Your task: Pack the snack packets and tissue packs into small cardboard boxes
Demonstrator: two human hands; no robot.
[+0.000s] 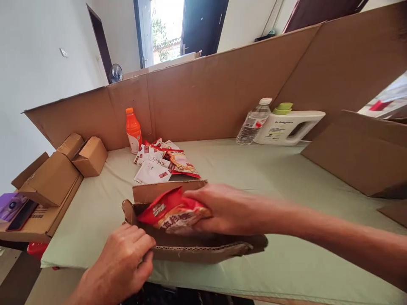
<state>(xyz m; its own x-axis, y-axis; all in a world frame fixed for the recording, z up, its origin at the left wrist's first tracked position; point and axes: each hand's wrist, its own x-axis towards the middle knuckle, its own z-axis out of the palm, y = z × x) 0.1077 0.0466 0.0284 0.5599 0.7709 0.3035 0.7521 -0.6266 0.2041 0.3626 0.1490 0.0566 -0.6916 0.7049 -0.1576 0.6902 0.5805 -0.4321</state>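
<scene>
My right hand [216, 207] grips a red snack packet [178, 214] by its right end, thumb on top. The packet is tilted over the opening of a cardboard box [203, 254], its lower edge inside the walls. My left hand [127, 254] is closed on the box's near left corner, fingers curled over the rim. Behind the box lies a loose pile of packets: white sachets [154, 169] marked "Super" and a red and yellow packet [182, 163]. The bottom of the box is in shadow.
An orange drink bottle [132, 131] stands behind the pile. At the back right are a clear water bottle [254, 123] and a white jug [276, 129] with a green cap. Small cardboard boxes [92, 156] sit at left. A tall cardboard panel [206, 101] borders the table [241, 178].
</scene>
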